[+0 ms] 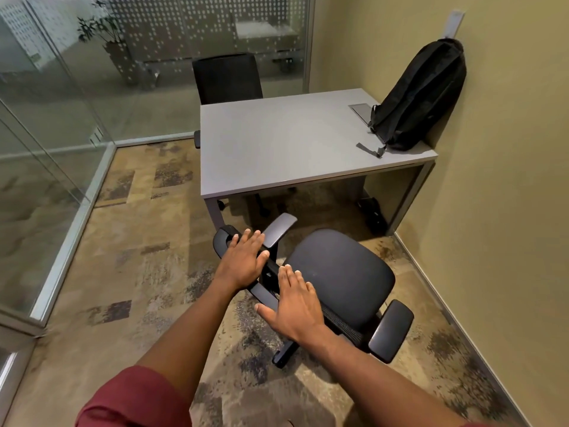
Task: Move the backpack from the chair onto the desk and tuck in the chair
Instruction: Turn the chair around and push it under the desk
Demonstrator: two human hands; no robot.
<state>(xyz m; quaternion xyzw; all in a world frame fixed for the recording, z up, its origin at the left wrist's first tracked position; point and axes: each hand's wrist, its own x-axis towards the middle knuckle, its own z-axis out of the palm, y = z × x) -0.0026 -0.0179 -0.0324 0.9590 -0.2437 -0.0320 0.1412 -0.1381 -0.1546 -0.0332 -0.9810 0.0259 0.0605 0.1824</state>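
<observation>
The black backpack stands upright on the right end of the grey desk, leaning against the yellow wall. A black office chair with an empty seat stands on the carpet in front of the desk, turned sideways, its backrest top towards me. My left hand lies flat on the top edge of the backrest, fingers spread. My right hand rests open on the same edge, closer to me, beside the seat. Neither hand has its fingers curled around anything.
A second black chair stands behind the desk. Glass partitions close off the left and back. The yellow wall runs along the right. A flap is set into the desktop next to the backpack. Patterned carpet covers the floor.
</observation>
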